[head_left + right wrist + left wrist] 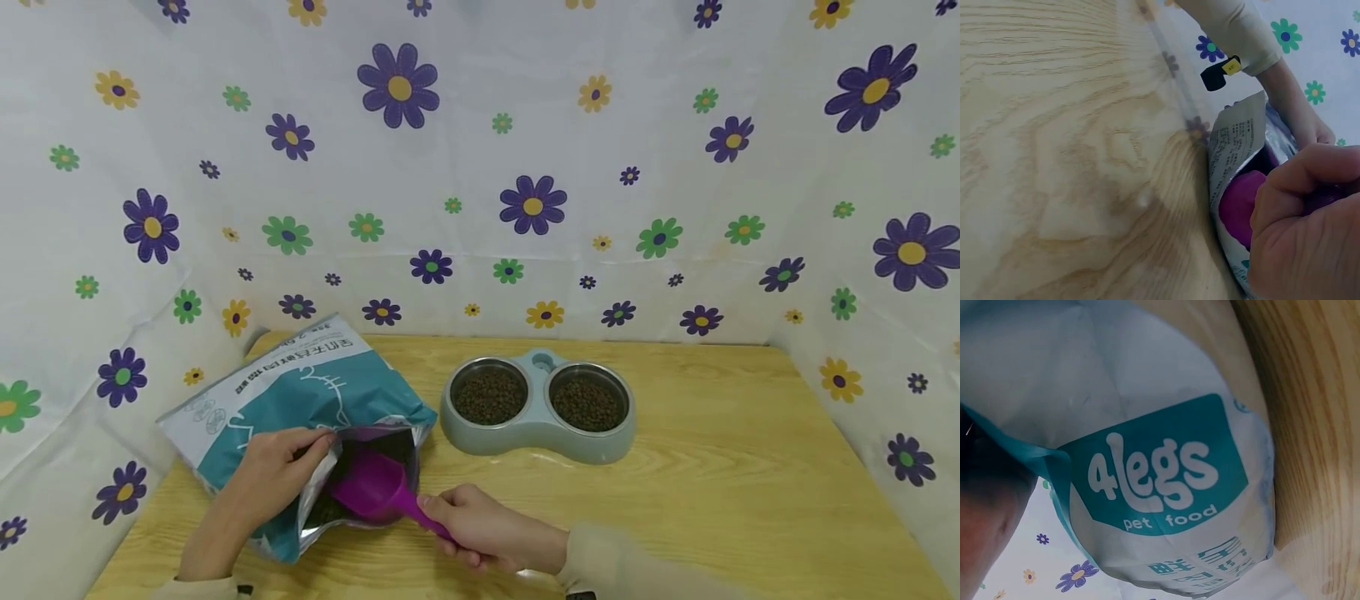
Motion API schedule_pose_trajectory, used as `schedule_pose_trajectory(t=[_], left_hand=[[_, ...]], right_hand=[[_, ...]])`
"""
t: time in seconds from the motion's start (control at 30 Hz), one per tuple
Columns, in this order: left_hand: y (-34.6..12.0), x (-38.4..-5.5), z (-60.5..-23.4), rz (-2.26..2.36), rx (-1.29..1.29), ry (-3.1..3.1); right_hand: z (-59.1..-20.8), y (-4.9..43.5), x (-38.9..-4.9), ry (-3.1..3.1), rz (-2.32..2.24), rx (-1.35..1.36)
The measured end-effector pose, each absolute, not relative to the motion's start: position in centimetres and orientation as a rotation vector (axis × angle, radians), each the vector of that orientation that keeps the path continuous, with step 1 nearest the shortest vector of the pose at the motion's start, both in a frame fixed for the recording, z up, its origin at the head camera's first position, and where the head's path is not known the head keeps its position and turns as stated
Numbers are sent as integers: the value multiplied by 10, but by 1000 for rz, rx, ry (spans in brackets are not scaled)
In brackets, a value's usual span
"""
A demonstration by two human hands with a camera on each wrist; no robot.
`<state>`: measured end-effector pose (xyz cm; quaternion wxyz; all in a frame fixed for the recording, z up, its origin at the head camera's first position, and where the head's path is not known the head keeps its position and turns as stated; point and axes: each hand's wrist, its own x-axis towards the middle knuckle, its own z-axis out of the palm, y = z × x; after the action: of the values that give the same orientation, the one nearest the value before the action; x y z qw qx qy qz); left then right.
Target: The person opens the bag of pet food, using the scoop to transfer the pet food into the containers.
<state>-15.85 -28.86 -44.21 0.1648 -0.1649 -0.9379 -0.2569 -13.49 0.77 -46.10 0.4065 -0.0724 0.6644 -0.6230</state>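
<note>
A teal and white pet food bag (292, 392) lies on its side at the left, its mouth facing the front right. My left hand (273, 475) pinches the upper edge of that mouth and holds it apart. In the left wrist view the bag's printed side (1160, 469) reads "4Legs pet food". My right hand (487, 525) grips the handle of a purple scoop (375, 487), whose bowl is inside the bag's mouth over dark contents. From the right wrist view, the scoop (1241, 206) shows partly behind my right hand (1310, 231).
A grey-green double bowl stand (536, 437) stands right of the bag. Both its metal bowls hold brown kibble (491, 396). The wooden table (720, 467) extends to the right, and a flower-printed cloth (465, 150) encloses its back and sides.
</note>
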Motion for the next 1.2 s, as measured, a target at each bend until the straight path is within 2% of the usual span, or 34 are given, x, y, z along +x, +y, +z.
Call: schedule_pose_trajectory(t=[0.6, 1.2], left_hand=[[-288, -158, -448, -699, -506, -2564], [-287, -160, -448, -683, -450, -2608]], right_hand=[[-479, 43, -116, 1658, -1671, -228], [-483, 66, -115, 1631, -1713, -325]])
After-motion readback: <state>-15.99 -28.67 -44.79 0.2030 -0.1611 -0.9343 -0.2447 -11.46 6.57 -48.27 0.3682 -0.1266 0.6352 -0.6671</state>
